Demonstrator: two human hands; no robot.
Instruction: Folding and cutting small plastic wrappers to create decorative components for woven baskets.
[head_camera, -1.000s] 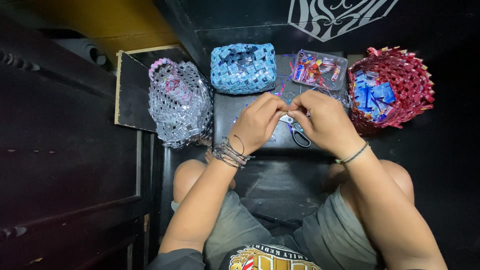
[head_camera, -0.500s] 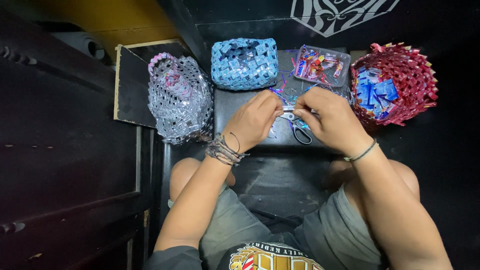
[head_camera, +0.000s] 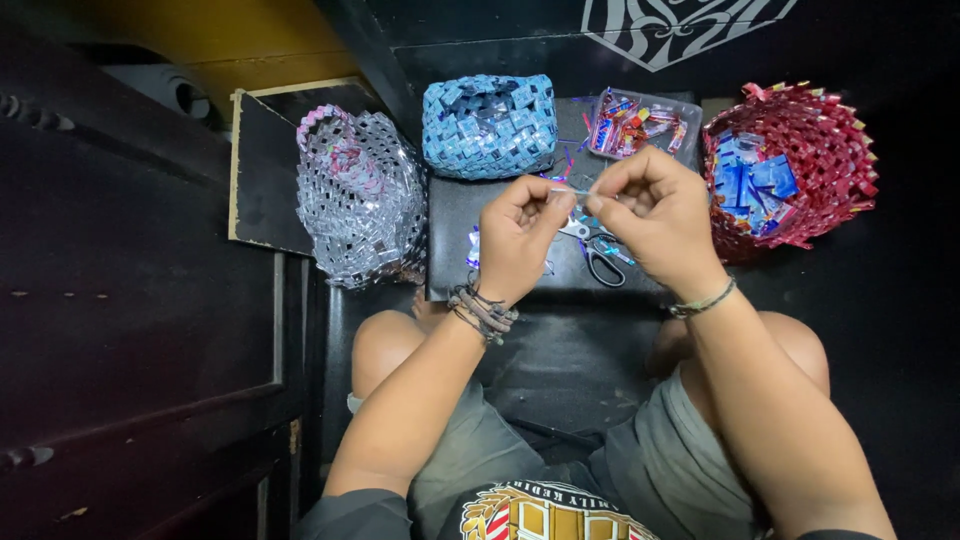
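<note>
Head view is showing both hands meeting over a dark board (head_camera: 520, 275), left hand (head_camera: 520, 240) and right hand (head_camera: 650, 215) pinching a thin foil strip (head_camera: 572, 192) taut between fingertips, probably for folding. Far right, a red woven basket (head_camera: 830, 150) is holding blue wrappers (head_camera: 750, 180); a clear tray (head_camera: 640, 125) is holding colourful strips; scissors (head_camera: 598, 255) are lying beneath.
</note>
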